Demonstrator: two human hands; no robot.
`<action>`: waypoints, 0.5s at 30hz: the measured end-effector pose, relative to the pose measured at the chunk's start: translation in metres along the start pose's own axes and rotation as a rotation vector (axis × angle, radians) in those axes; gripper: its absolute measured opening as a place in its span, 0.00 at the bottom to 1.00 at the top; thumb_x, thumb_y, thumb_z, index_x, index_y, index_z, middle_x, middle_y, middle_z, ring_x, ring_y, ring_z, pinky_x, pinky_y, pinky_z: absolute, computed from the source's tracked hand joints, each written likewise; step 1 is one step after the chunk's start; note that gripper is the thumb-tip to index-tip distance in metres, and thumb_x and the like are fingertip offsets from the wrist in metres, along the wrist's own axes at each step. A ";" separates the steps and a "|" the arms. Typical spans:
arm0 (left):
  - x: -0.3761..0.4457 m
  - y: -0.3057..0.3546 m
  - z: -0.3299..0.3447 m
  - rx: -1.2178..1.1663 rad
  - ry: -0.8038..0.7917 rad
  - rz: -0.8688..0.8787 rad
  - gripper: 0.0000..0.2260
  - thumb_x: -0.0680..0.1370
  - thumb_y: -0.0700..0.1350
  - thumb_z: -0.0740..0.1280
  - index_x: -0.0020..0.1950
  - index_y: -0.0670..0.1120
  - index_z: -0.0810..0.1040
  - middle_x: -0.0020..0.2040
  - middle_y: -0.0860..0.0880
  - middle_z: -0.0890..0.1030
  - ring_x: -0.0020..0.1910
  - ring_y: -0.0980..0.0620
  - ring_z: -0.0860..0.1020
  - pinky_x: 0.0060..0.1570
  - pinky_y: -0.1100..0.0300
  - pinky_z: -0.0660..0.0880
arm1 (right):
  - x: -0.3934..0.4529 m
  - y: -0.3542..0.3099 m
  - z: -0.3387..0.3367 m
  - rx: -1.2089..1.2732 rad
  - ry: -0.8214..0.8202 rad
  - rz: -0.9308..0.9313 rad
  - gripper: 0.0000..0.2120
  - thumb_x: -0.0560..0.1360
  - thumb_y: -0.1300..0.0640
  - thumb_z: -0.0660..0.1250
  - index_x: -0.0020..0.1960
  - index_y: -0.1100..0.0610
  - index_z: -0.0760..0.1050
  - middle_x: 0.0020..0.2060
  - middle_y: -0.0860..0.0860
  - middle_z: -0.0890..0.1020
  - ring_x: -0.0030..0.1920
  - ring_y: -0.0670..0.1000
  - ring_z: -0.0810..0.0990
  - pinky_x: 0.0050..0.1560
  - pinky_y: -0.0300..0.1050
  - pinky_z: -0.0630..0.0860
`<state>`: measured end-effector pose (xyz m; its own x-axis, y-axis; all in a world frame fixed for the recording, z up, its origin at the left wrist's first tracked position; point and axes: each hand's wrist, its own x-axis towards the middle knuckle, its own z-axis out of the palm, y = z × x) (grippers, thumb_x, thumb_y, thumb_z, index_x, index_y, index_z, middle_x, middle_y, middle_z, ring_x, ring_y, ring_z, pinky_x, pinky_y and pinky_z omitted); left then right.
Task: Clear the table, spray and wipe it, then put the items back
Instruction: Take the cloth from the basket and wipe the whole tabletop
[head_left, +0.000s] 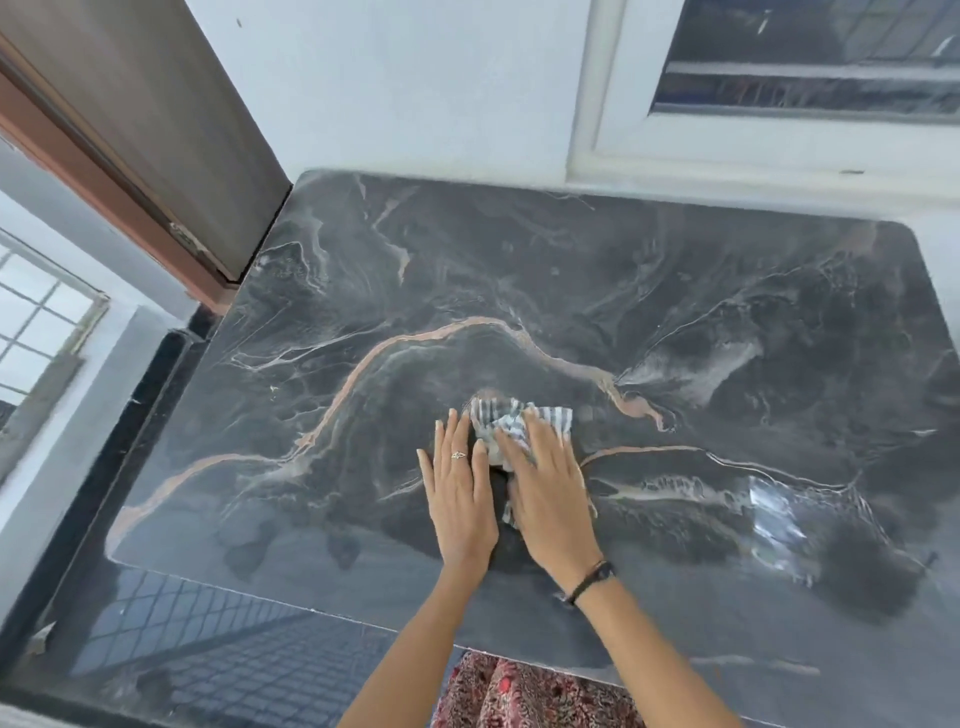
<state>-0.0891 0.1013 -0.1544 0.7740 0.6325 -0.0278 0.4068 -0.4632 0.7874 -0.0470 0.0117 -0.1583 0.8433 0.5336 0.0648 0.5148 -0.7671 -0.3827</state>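
- Striped cloth (511, 423) lies crumpled near the middle of the dark marble table (675, 291), its long axis running roughly near-left to far-right.
- Right hand (550, 491) presses flat on it, fingers together.
- Left hand (460, 491) lies flat beside it, fingers slightly spread, touching its left edge.

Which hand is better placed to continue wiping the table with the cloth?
Probably the right hand: it lies flat on the striped cloth, pressing it to the marble table. The left hand rests beside it, touching only the cloth's edge.
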 end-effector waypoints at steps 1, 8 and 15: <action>-0.001 0.000 0.003 0.020 0.013 0.004 0.26 0.78 0.61 0.41 0.72 0.55 0.58 0.74 0.57 0.58 0.74 0.63 0.50 0.74 0.58 0.41 | -0.018 0.002 -0.002 0.004 -0.034 -0.024 0.23 0.75 0.60 0.55 0.70 0.50 0.63 0.72 0.57 0.64 0.73 0.55 0.60 0.72 0.50 0.54; -0.001 -0.002 0.007 0.202 0.008 0.041 0.27 0.78 0.59 0.40 0.74 0.52 0.61 0.75 0.55 0.59 0.75 0.59 0.51 0.74 0.57 0.38 | -0.064 0.111 -0.050 -0.061 -0.056 0.116 0.20 0.79 0.58 0.51 0.71 0.52 0.63 0.73 0.57 0.61 0.74 0.54 0.55 0.73 0.55 0.57; -0.001 0.001 0.008 0.349 -0.020 0.037 0.29 0.77 0.59 0.37 0.74 0.53 0.60 0.75 0.56 0.56 0.72 0.64 0.46 0.73 0.56 0.36 | 0.026 0.093 -0.039 -0.087 0.058 0.309 0.21 0.78 0.60 0.54 0.71 0.57 0.64 0.72 0.61 0.62 0.74 0.59 0.56 0.73 0.58 0.56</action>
<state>-0.0854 0.0955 -0.1585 0.7993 0.6007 -0.0177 0.5168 -0.6721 0.5303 0.0293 -0.0596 -0.1566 0.9679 0.2511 0.0111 0.2419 -0.9187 -0.3122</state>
